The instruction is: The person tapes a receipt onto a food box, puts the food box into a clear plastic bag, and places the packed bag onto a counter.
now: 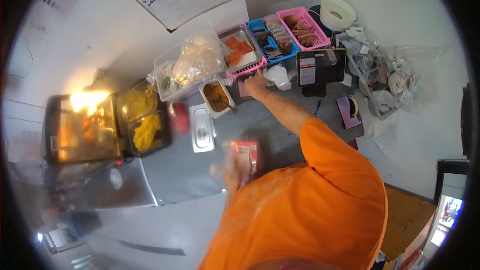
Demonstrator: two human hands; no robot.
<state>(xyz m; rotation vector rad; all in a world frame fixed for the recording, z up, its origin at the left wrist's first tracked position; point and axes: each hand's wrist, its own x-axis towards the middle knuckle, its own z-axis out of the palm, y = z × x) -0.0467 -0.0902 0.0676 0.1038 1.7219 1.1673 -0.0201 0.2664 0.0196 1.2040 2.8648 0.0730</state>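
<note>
My left hand [232, 174], smeared by motion, is closed around a red-and-white printed paper box [247, 156] just in front of my orange shirt. My right arm stretches over the counter, and my right hand [256, 85] is at the front of a pink basket [255, 68]. Its fingers look bent in, and what they hold, if anything, is hidden. A flat pinkish item [244, 89] lies against that hand's left side. White plastic bags [278, 77] sit just to its right. A steel pan of brown sauce [216, 96] with a spoon stands to its left.
A lidded steel pan [202, 129] and a red round object [179, 117] stand left of the sauce. Further left are yellow food trays [146, 132] and a lit glass case [86, 130]. A tablet [321, 68], a tape dispenser [347, 112] and a bin of wrapped packs [372, 106] stand right.
</note>
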